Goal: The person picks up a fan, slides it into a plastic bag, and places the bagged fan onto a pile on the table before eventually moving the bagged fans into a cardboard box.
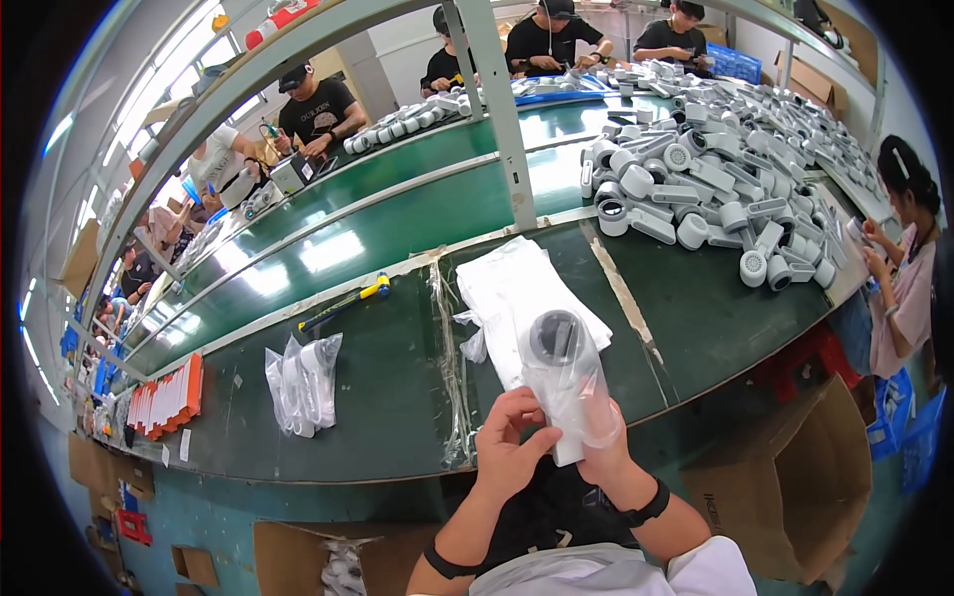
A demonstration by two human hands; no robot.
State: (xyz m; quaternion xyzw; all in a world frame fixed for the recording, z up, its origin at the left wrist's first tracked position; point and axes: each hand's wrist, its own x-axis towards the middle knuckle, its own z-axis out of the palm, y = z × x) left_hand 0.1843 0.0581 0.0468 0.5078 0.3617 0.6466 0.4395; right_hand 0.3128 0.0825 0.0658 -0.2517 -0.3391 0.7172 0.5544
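Note:
A white handheld device with a round, dark-centred head (556, 341) sits inside a clear plastic bag (594, 405), held just over the near edge of the green bench. My right hand (608, 452) is closed round its lower right side, fingers partly hidden behind the bag. My left hand (514, 444) has curled fingers and thumb closed at the bag's lower left side. Beneath and beyond lies a stack of flat white plastic bags (507, 283). To the left, several bagged white devices (304, 385) lie together on the bench.
A large pile of grey-white devices (696, 184) covers the right of the bench. A yellow-headed hammer (348, 301) and orange-white flat packs (167, 399) lie left. A metal post (507, 149) rises ahead. Open cartons (785, 487) stand below the bench. Co-workers sit across and at right.

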